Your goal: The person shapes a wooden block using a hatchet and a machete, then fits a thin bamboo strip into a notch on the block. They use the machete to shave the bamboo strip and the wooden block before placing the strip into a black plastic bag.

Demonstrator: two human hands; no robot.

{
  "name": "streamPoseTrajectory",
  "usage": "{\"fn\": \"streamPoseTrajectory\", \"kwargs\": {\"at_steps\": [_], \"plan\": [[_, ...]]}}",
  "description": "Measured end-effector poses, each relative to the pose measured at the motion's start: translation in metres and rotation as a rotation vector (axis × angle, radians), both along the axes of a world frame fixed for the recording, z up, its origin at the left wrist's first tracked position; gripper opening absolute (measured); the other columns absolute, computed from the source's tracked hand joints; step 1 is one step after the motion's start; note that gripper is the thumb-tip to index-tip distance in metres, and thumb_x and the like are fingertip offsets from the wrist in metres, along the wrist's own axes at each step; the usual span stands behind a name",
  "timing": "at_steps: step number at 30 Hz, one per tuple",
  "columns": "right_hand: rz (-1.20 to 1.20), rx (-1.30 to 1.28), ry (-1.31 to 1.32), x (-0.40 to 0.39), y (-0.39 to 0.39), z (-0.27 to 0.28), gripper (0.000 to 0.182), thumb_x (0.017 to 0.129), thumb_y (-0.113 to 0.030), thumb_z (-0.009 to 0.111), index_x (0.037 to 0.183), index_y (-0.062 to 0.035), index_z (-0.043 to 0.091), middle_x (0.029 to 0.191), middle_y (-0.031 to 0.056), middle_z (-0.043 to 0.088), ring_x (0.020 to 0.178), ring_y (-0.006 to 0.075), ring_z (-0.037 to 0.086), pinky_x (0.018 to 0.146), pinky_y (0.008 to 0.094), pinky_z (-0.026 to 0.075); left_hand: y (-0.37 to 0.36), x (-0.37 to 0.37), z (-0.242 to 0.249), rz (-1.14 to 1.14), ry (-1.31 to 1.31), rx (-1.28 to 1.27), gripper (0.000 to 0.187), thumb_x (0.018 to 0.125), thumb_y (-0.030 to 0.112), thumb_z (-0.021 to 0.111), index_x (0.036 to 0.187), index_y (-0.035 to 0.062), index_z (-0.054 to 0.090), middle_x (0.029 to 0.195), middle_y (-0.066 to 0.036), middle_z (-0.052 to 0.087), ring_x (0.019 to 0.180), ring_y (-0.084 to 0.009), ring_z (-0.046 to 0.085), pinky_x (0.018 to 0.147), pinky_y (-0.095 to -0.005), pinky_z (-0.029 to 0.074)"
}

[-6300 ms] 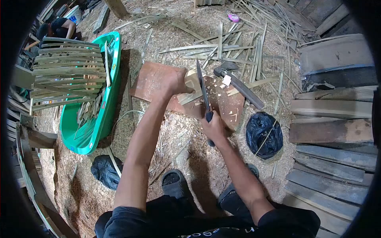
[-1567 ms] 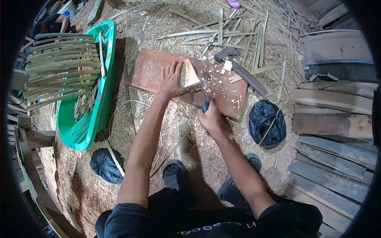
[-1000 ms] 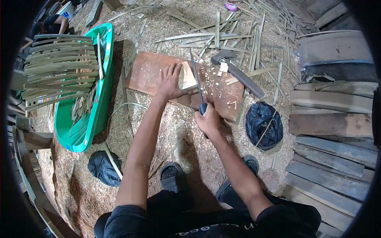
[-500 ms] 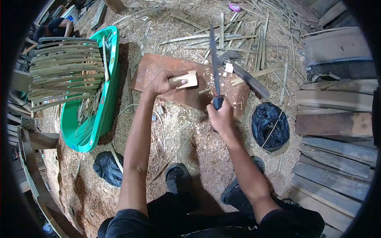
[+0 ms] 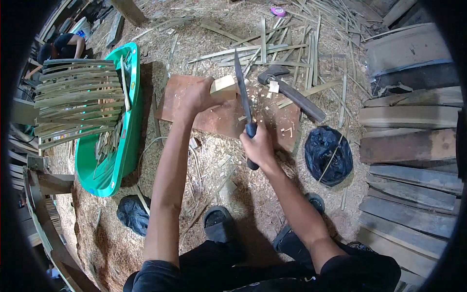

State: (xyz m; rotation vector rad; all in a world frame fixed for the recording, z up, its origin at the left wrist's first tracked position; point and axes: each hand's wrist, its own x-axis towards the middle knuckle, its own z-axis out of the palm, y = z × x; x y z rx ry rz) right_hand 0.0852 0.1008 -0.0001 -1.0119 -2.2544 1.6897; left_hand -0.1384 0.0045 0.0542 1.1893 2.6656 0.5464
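Observation:
My left hand (image 5: 198, 96) is closed around a short pale wood block (image 5: 223, 84), whose end juts out past the fingers above a reddish-brown board (image 5: 170, 104). In my right hand (image 5: 259, 144) is a long knife (image 5: 242, 82), gripped by its dark handle with the narrow blade pointing up and away from me. The blade stands just right of the block. An axe (image 5: 297, 98) with a dark wooden handle lies across the board's far right corner, and a small whitish wood piece (image 5: 273, 87) lies beside its head. Chips are scattered over the board.
A green tub (image 5: 131, 117) at left carries curved slats (image 5: 80, 90). Long thin strips (image 5: 287, 48) litter the far floor. Black plastic bags (image 5: 328, 155) sit on both sides of my feet. Stacked planks (image 5: 408, 141) line the right. Another person (image 5: 68, 46) crouches at far left.
My left hand has turned, so the block now points up and away instead of lying sideways. The knife has shifted left and tilts more toward the block. The view has shifted slightly.

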Motion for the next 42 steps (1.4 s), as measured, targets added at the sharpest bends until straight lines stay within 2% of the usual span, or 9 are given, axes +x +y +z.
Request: {"fn": "streamPoseTrajectory", "kwargs": {"at_steps": [6, 9, 17, 23, 26, 27, 30, 35, 42], "plan": [[-0.17, 0.033, 0.435, -0.021, 0.008, 0.041, 0.018, 0.082, -0.016, 0.065, 0.088, -0.0002, 0.059, 0.064, 0.0086, 0.059, 0.055, 0.023, 0.061, 0.054, 0.0383, 0.048, 0.002, -0.008, -0.009, 0.025, -0.002, -0.054, 0.057, 0.067, 0.031, 0.084, 0.111, 0.0037, 0.059, 0.091, -0.023, 0.07, 0.089, -0.0397, 0.068, 0.077, -0.0481, 0.054], [0.12, -0.16, -0.06, -0.022, 0.004, 0.001, 0.02, 0.081, -0.018, 0.066, 0.091, -0.0015, 0.059, 0.07, 0.0097, 0.062, 0.063, 0.0235, 0.063, 0.062, 0.0386, 0.049, 0.001, -0.009, -0.016, 0.013, 0.036, -0.034, 0.056, 0.067, 0.031, 0.085, 0.11, 0.0046, 0.061, 0.091, -0.022, 0.07, 0.089, -0.0391, 0.069, 0.077, -0.0477, 0.054], [-0.111, 0.03, 0.271, -0.018, 0.021, 0.02, 0.025, 0.082, -0.025, 0.067, 0.083, -0.0013, 0.06, 0.066, 0.0113, 0.062, 0.062, 0.0252, 0.064, 0.058, 0.0414, 0.049, 0.003, -0.009, -0.005, 0.063, -0.037, -0.067, 0.06, 0.065, 0.031, 0.086, 0.113, 0.0058, 0.063, 0.097, -0.022, 0.071, 0.093, -0.0378, 0.068, 0.079, -0.0455, 0.055], [0.081, 0.073, -0.139, 0.007, -0.01, -0.035, 0.038, 0.082, -0.035, 0.068, 0.083, 0.0022, 0.06, 0.076, 0.0224, 0.064, 0.076, 0.0392, 0.066, 0.07, 0.0456, 0.05, -0.004, -0.027, -0.028, -0.025, -0.045, 0.054, 0.057, 0.064, 0.035, 0.09, 0.106, 0.0054, 0.066, 0.1, -0.017, 0.071, 0.092, -0.0322, 0.069, 0.078, -0.0427, 0.054], [0.055, -0.031, -0.159, 0.005, -0.004, -0.042, 0.044, 0.082, -0.041, 0.069, 0.086, 0.002, 0.061, 0.079, 0.0226, 0.066, 0.078, 0.0388, 0.067, 0.072, 0.0447, 0.051, -0.008, -0.053, -0.047, -0.09, -0.053, 0.123, 0.072, 0.062, 0.03, 0.091, 0.122, 0.0061, 0.062, 0.125, -0.019, 0.062, 0.111, -0.035, 0.063, 0.093, -0.0398, 0.052], [0.043, -0.016, -0.143, 0.007, -0.002, -0.045, 0.042, 0.083, -0.04, 0.069, 0.085, 0.0014, 0.06, 0.076, 0.0202, 0.065, 0.075, 0.0361, 0.066, 0.07, 0.0437, 0.051, 0.001, -0.018, 0.022, 0.008, -0.082, -0.156, 0.086, 0.063, 0.038, 0.09, 0.135, 0.0101, 0.053, 0.145, -0.015, 0.045, 0.127, -0.0345, 0.051, 0.105, -0.0473, 0.044], [0.012, 0.163, -0.066, 0.012, 0.007, -0.047, 0.034, 0.086, -0.031, 0.069, 0.079, -0.0013, 0.054, 0.062, 0.0087, 0.058, 0.059, 0.0227, 0.063, 0.058, 0.0394, 0.049, 0.005, -0.031, -0.009, 0.03, 0.328, -0.041, 0.1, 0.062, 0.043, 0.09, 0.145, 0.0151, 0.04, 0.148, -0.013, 0.038, 0.135, -0.0344, 0.043, 0.11, -0.0594, 0.034], [-0.057, 0.124, 0.007, 0.021, 0.018, -0.041, 0.035, 0.089, -0.032, 0.068, 0.077, -0.0024, 0.054, 0.059, 0.005, 0.055, 0.052, 0.018, 0.056, 0.051, 0.0361, 0.046, 0.022, -0.015, -0.035, 0.179, 0.258, -0.198, 0.148, 0.045, 0.072, 0.085, 0.155, 0.0051, 0.013, 0.158, -0.016, 0.024, 0.148, -0.0367, 0.017, 0.111, -0.0725, 0.018], [-0.104, 0.086, 0.104, 0.019, 0.014, -0.026, 0.037, 0.091, -0.034, 0.068, 0.079, -0.0019, 0.056, 0.061, 0.0047, 0.054, 0.056, 0.0167, 0.054, 0.054, 0.0344, 0.045, 0.014, -0.046, -0.073, 0.022, 0.171, -0.147, 0.14, 0.045, 0.057, 0.089, 0.154, 0.0021, 0.018, 0.153, -0.022, 0.031, 0.14, -0.0416, 0.03, 0.115, -0.0491, 0.031]]}}
